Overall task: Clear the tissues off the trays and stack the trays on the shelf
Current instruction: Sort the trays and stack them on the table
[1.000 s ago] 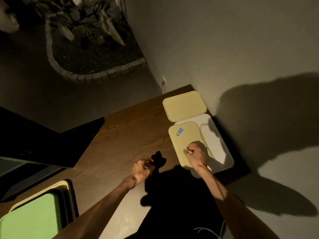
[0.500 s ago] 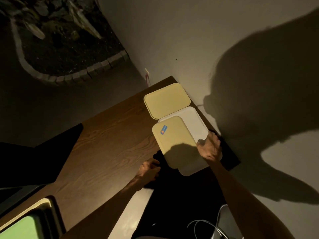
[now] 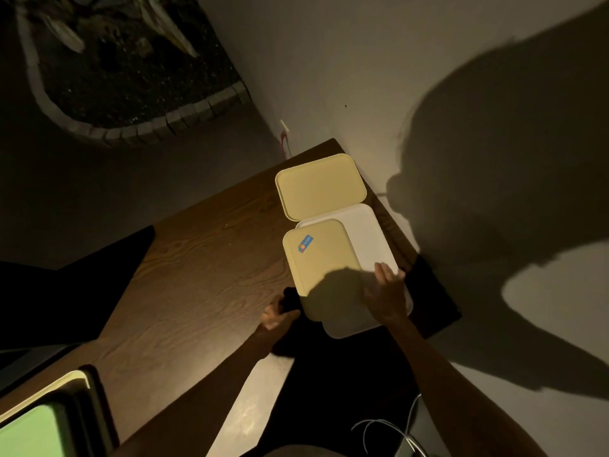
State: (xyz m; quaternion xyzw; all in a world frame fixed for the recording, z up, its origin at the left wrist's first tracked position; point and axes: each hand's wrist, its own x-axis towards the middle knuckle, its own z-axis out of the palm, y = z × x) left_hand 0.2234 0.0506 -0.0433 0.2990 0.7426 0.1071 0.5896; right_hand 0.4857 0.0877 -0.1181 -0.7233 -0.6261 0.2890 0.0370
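Observation:
Three trays lie at the right end of the brown wooden top (image 3: 197, 275). A plain yellow tray (image 3: 319, 186) is farthest. Nearer, a yellow tray with a blue sticker (image 3: 316, 258) rests on the left part of a white tray (image 3: 365, 235). My right hand (image 3: 385, 291) lies palm down, fingers spread, across the near right part of these two trays, fingertips reaching the white tray's right rim. My left hand (image 3: 280, 313) has its fingers curled at the near left corner of the stickered tray, in deep shadow. No tissue shows on the trays.
A light wall (image 3: 428, 77) runs along the right of the top. A green tray (image 3: 29, 433) on a stack with pale rims sits at the bottom left. White cables (image 3: 389, 430) lie by the floor at the bottom. A stone-edged plant bed (image 3: 131, 80) lies beyond.
My right hand went from the stickered tray's near end to the white tray's right edge, then settled across both trays. My left hand moved right, up to the stickered tray's corner.

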